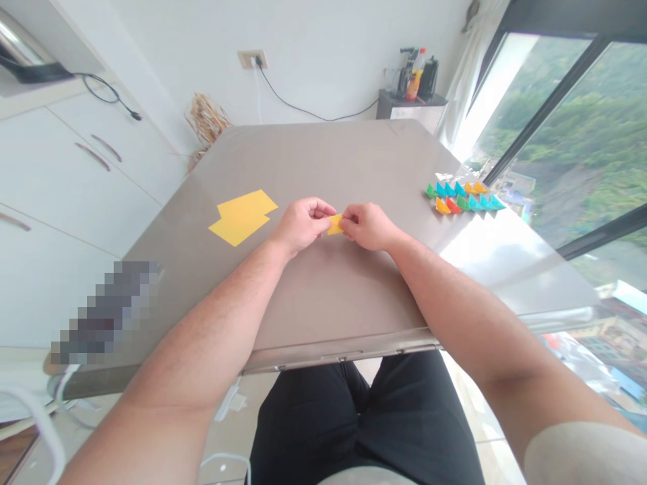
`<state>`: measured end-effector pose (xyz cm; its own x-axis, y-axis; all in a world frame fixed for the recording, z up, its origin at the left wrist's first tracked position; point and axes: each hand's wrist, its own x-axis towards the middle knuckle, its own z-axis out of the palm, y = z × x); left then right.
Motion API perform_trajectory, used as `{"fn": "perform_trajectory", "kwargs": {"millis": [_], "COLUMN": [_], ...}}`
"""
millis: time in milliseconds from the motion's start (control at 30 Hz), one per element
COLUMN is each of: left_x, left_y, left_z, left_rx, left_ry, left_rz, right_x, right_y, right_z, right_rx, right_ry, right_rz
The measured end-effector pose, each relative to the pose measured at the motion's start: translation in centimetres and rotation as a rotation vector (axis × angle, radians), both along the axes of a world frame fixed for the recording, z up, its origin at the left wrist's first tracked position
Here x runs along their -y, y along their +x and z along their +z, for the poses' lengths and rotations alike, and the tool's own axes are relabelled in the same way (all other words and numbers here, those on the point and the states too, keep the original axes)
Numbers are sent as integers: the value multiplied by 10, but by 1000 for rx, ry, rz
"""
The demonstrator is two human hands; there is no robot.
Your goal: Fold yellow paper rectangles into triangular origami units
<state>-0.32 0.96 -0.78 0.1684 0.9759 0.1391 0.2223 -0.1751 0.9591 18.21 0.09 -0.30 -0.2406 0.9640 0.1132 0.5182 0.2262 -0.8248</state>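
A small piece of folded yellow paper is held between my two hands above the middle of the table. My left hand pinches its left end with thumb and fingers. At the opposite end, my right hand grips the paper the same way. The fingers cover part of it, so its full shape is hidden. Left of my hands, flat yellow paper sheets lie overlapping on the table.
Two rows of small folded paper boats in several colours stand on the right of the grey-brown table. A pixelated dark object lies at the left edge. Behind, a small cabinet carries bottles. A window borders the right.
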Motion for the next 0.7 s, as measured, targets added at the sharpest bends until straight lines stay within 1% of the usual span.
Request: {"fn": "perform_trajectory", "kwargs": {"millis": [67,133,233,300,400,533,700], "left_x": [-1,-2,1,4,9,10,9], "left_y": [-2,-1,2,5,9,10,8], "left_z": [0,1,2,2,3,0,-1], "left_rx": [56,167,283,284,233,183,140], "left_ry": [-19,-37,-83,-103,-88,-50,-13], "left_rz": [12,31,2,-33,-71,-105,-103], "right_x": [3,6,9,8,4,0,2], "right_y": [-1,-2,-4,-5,-6,-5,-5], "right_z": [1,3,5,4,-1,-8,-9], "right_rx": [-101,-222,-307,-337,-414,-467,-488], "right_ry": [-57,-101,-91,-70,-44,-41,-18], "right_rz": [2,23,25,-8,-48,-44,-45]}}
